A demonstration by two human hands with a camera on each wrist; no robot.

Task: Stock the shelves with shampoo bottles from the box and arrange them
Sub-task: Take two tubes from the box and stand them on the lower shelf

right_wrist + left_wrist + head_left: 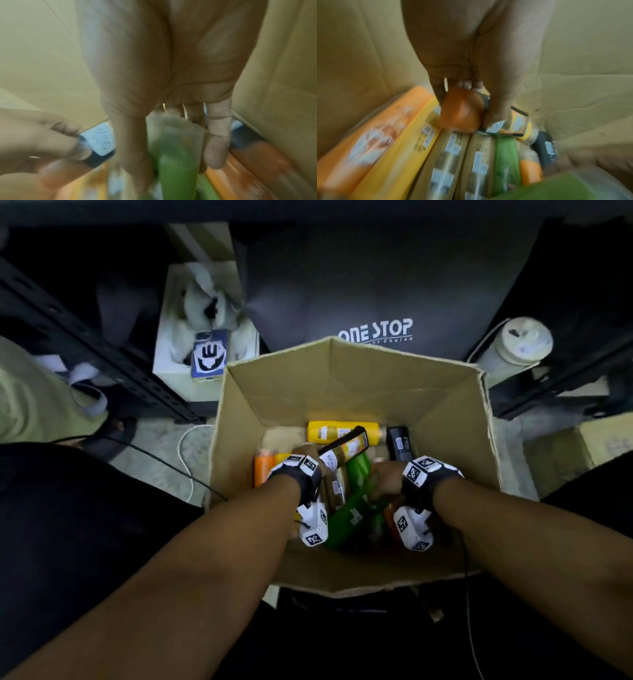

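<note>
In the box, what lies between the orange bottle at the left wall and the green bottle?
Head view is blocked by the left hand; the left wrist view shows one yellow bottle and two beige bottles between them.

Brown cardboard box (342,378); green bottle (346,515), yellow bottle (339,431), black bottle (400,444), orange bottle (263,470).

Open cardboard box (342,378) on floor, in front of dark "ONE STOP" panel (376,302). Inside box: yellow plastic bottle (329,432) lying along far wall; black bottle (399,441) in far right corner; orange bottle (263,470) against left wall. Left grip (303,455) holds black-edged flat bottle (346,448) above pile, left of right grip (387,479) on green bottle (356,474) at centre. White open carton (178,337) left of box, behind it; white cylindrical container (513,347) right.
</note>
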